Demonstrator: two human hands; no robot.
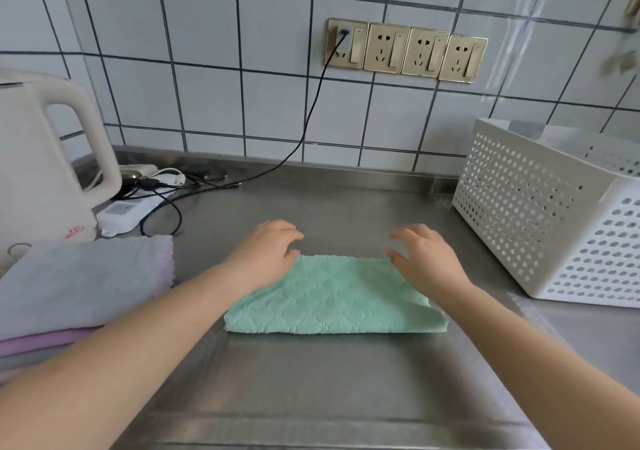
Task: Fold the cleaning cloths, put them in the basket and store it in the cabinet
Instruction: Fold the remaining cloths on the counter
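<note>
A mint-green quilted cloth (332, 300) lies folded into a rectangle in the middle of the steel counter (311, 390). My left hand (266, 252) hovers over its far left corner with fingers spread and loosely bent, holding nothing. My right hand (422, 252) is at the far right corner, fingers spread the same way, thumb near the cloth's edge. A stack of grey and lilac cloths (79, 293) sits at the left. The white perforated basket (540, 207) stands at the right, a pale item partly visible inside it.
A white electric kettle (41, 172) stands at the far left. Behind it lie a white power strip (128, 212) and tangled black cables (166, 203), one running up to the wall sockets (405, 51). The tiled wall closes the back.
</note>
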